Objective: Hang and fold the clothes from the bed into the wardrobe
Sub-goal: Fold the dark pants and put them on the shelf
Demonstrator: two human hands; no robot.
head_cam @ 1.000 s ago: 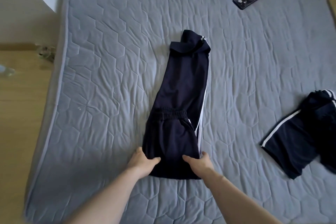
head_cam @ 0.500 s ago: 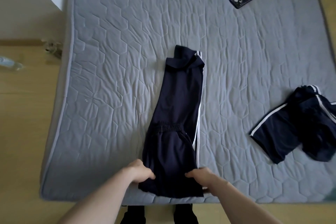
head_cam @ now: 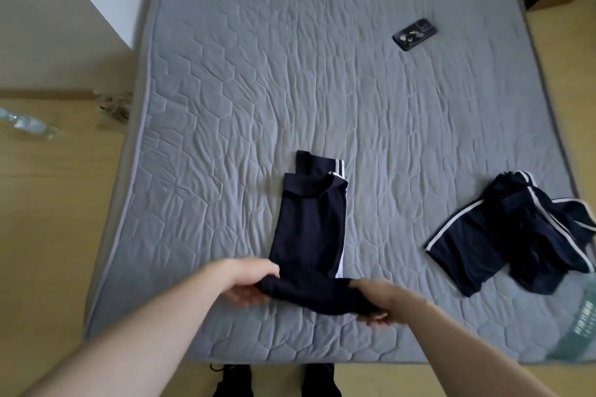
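Near end of trousers (head_cam: 311, 229) now lifted; left hand (head_cam: 248, 280) and right hand (head_cam: 380, 300) clamp its corners. Soft, limp: support both corners.

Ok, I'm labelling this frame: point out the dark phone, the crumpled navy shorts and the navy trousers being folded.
dark phone (head_cam: 415, 34), head view, middle of its back.
crumpled navy shorts (head_cam: 503, 242), head view, flat left leg.
navy trousers (head_cam: 309, 229), head view, middle of the folded legs.

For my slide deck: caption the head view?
Both hands, left and right, grip the near end of navy track pants on a grey mattress.
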